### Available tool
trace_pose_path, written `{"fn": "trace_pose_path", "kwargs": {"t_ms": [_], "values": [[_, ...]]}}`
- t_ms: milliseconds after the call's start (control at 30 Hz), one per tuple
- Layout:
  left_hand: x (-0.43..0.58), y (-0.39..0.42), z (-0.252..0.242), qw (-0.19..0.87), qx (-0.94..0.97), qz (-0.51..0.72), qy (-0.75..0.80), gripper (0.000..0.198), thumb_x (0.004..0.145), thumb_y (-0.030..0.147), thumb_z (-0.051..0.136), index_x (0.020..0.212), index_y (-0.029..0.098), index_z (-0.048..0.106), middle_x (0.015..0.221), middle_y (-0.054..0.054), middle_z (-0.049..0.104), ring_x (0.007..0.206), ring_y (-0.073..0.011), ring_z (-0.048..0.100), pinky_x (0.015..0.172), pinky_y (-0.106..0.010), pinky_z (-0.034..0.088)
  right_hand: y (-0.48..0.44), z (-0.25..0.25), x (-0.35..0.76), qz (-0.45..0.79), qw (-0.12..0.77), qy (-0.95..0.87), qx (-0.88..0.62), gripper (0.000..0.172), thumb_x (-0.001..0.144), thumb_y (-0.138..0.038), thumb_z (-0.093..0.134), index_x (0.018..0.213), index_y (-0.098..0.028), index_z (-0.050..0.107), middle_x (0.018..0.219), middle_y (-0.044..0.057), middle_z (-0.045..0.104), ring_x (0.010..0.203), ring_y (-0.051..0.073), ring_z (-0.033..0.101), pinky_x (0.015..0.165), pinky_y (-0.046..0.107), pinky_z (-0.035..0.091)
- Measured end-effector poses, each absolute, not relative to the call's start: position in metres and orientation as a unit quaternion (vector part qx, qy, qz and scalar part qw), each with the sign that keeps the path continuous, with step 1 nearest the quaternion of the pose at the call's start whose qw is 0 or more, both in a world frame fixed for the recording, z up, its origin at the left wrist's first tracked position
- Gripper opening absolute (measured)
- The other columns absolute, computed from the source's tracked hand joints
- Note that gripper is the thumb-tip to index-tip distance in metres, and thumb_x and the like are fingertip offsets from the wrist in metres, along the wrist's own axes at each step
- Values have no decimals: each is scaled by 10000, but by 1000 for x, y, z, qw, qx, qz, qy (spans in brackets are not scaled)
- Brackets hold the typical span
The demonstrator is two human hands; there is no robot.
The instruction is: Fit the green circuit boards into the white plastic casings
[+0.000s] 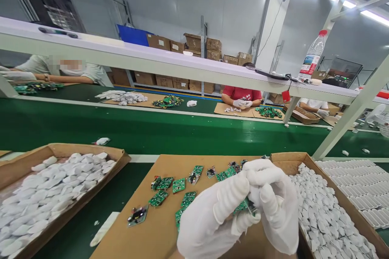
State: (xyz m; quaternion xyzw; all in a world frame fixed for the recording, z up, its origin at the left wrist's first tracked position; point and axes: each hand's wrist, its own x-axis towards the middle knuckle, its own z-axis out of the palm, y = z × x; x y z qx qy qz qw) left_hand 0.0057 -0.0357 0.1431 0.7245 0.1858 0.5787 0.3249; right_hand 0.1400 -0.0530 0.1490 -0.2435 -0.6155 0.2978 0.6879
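My left hand, in a white glove, is closed, thumb and fingers pinching a small green circuit board. Part of that board is hidden behind the glove. My right hand, gloved as well, meets the left at the board, its fingers bent and pressed together. Whatever the right fingertips grip is covered by the fingers. Both hands are above a brown cardboard sheet. On the sheet, several loose circuit boards lie scattered to the left of and behind my hands.
A cardboard tray of white plastic pieces stands left; another box of small white pieces is right, beside rows of white trays. A green conveyor belt runs behind. Across it sits a person in red. A bottle stands on the shelf.
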Motion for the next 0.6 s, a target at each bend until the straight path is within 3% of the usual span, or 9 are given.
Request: {"fn": "trace_pose_path", "kwargs": {"t_ms": [100, 267, 367, 433, 533, 600], "values": [[10, -37, 142, 322, 687, 616, 212, 394, 710, 185, 770, 1075, 334, 762, 934, -53, 792, 767, -242, 750, 711, -288, 624, -50, 148, 136, 312, 693, -608, -231, 128, 910, -376, 633, 954, -265, 678, 1015, 44, 674, 846, 160, 677, 700, 279, 556], [21, -38, 126, 203, 615, 733, 207, 636, 629, 104, 820, 1171, 410, 689, 962, 3, 789, 770, -223, 754, 738, -277, 624, -49, 144, 136, 299, 692, -619, -220, 140, 930, -376, 596, 1003, -291, 680, 1044, 42, 655, 839, 158, 665, 689, 279, 552], [26, -38, 124, 297, 562, 740, 222, 468, 670, 168, 811, 1113, 303, 741, 942, -43, 793, 793, -242, 756, 720, -295, 634, -48, 139, 144, 281, 674, -643, -232, 424, 955, -570, 419, 1125, -282, 679, 1197, 89, 641, 1036, 242, 643, 818, 381, 561], [28, -36, 126, 390, 530, 724, 207, 372, 700, 258, 804, 1069, 225, 763, 961, -91, 788, 842, -271, 752, 732, -323, 638, -47, 137, 151, 231, 672, -656, -257, 563, 921, -655, 392, 1298, -287, 590, 1320, 101, 597, 1185, 287, 574, 939, 447, 517], [29, -31, 129, 488, 488, 709, 145, 391, 716, 381, 791, 1068, 214, 760, 1028, -115, 775, 922, -287, 739, 793, -345, 628, -46, 137, 158, 134, 650, -693, -281, 644, 879, -536, 603, 1459, -353, 392, 1303, 73, 620, 1148, 250, 607, 953, 412, 523], [29, -29, 129, 522, 470, 701, 123, 393, 706, 407, 794, 1061, 240, 762, 1063, -106, 769, 959, -286, 729, 825, -346, 617, -45, 140, 161, 85, 617, -730, -282, 661, 871, -442, 658, 1464, -380, 374, 1219, 52, 665, 1093, 223, 641, 929, 375, 548]]}}
